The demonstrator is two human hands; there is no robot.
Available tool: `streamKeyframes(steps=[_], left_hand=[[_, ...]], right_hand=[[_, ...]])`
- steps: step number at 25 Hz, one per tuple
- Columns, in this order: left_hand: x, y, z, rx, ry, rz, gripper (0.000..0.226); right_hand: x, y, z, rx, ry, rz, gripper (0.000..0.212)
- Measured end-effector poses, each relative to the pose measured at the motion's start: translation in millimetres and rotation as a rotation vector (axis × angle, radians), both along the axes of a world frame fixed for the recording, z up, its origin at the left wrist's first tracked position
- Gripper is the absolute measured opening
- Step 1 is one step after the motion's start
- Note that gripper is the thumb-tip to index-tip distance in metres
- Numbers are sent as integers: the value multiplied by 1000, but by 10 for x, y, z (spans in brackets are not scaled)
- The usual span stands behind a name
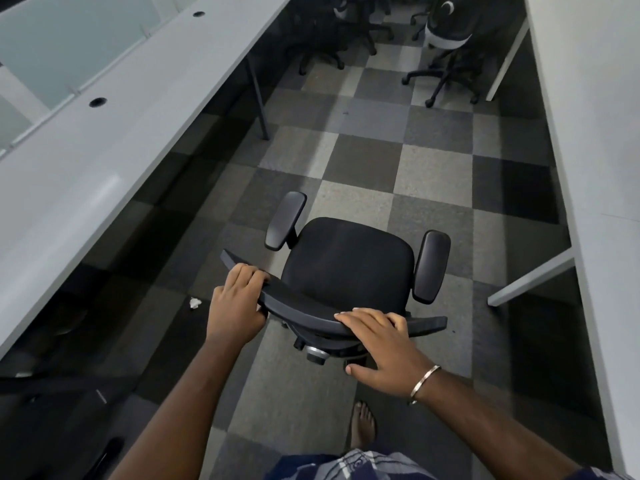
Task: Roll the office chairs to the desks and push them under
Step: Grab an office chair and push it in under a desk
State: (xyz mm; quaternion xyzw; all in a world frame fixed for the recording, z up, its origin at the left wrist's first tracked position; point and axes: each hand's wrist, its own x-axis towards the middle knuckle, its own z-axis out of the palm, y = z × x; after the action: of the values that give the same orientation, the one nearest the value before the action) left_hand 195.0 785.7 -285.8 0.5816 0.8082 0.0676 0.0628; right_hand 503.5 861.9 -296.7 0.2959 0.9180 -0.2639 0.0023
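The floor [363, 161] was a carpet of grey, black and pale squares, an aisle between a long white desk [104, 161] on the left and another desk [595, 116] on the right. More chairs [446, 46] stood far ahead. The office chair [349, 268] stood in the aisle, seat facing away from the person, backrest top running left to right. The left hand [235, 306] gripped this top edge with curled fingers; the right hand [381, 344] rested on it, fingers nearly straight.

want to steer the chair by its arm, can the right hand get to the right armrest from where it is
Probably yes. The right hand rests on the chair's backrest top, and the right armrest sits just ahead of it with nothing between them.
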Motion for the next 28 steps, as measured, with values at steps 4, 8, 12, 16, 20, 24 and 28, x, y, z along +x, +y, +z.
streamKeyframes(steps=[4,8,12,16,20,24,28], left_hand=[[13,-641,-64,17,47,-58,45],[-22,-1383,-128,40,49,-90,39],[38,-2102,-216,78,21,-99,36],[140,-2739,-218,91,-29,-66,36],[218,-3251,-221,99,-49,-14,37],[321,-3510,-240,101,-107,54,47],[468,-3557,-281,143,-142,140,50]], right_hand=[[93,-607,-11,35,25,-50,79],[81,-1295,26,77,91,-152,64],[86,-1925,30,125,124,-237,47],[145,-2389,9,129,127,-226,43],[180,-2660,-58,157,80,-142,47],[148,-2588,-75,185,73,-70,41],[118,-2287,-87,202,50,31,40]])
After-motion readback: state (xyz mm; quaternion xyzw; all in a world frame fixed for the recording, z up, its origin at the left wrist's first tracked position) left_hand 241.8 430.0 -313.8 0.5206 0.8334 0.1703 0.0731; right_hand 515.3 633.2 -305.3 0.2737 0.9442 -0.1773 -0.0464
